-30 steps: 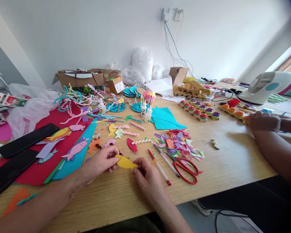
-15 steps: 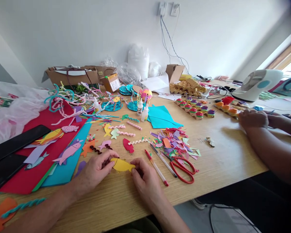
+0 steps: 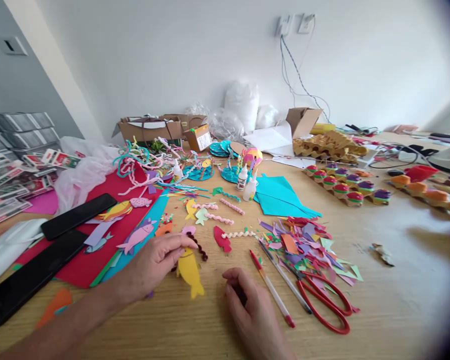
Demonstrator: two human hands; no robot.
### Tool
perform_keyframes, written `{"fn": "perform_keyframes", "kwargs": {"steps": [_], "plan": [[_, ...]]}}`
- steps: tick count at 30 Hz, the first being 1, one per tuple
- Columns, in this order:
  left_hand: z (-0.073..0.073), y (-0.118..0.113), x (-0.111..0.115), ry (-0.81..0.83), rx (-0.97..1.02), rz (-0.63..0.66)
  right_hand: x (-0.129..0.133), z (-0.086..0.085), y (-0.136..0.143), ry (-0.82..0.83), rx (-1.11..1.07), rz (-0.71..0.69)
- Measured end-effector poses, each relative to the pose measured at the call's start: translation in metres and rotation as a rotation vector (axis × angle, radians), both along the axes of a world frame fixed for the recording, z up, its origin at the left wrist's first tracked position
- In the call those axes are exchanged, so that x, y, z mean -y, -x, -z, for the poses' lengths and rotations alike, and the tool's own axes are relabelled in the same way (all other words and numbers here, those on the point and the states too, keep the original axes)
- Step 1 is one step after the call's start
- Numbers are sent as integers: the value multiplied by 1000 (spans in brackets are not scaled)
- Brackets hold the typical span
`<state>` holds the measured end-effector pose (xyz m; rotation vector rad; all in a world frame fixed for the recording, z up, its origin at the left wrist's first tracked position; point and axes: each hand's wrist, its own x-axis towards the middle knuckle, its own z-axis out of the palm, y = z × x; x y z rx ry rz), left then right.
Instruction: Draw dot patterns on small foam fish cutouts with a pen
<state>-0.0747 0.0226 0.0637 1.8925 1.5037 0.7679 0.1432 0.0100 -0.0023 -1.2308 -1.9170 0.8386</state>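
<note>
Between its thumb and fingers my left hand (image 3: 155, 265) pinches the head end of a yellow paper fish (image 3: 189, 272), whose tail points toward me. A dark brown twisted pipe cleaner (image 3: 200, 248) lies by the fingertips. My right hand (image 3: 247, 307) is off the fish, resting on the table with its fingers curled and nothing seen in them. Just right of it lie a red pen (image 3: 272, 287), a grey pen (image 3: 285, 277) and red-handled scissors (image 3: 324, 305). A red paper fish (image 3: 222, 239) with a cream twisted strip (image 3: 240, 234) sits ahead.
Paper scraps (image 3: 307, 242) are heaped behind the scissors. Glue bottles (image 3: 250, 189) stand near teal paper (image 3: 285, 197). Painted egg-carton pieces (image 3: 341, 189) are at the right. Red sheets (image 3: 82, 250) with fish and black objects (image 3: 78, 216) lie left. A person's blurred hand shows at the right edge.
The view has turned left. My right hand has let go of the yellow fish, which now hangs tail-down from my left hand. The other person's arms have mostly left the view.
</note>
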Motion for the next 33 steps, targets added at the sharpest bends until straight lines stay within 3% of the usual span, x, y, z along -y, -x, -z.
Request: {"fn": "perform_keyframes", "kwargs": {"steps": [6,10,19,28,33], "plan": [[-39,74,-36,35,-316,-137,-1,6,-6,-27,55,-89],[-41,108,-66,82,-391,-49,-3,6,-8,-58,62,-112],[-12,123,-79,211,-543,166,-1,11,-5,-54,42,-96],[-7,131,-76,252,-589,167,2,12,-1,-45,-6,-61],[1,131,-77,264,-590,175,0,11,-5,-64,59,-131]]}}
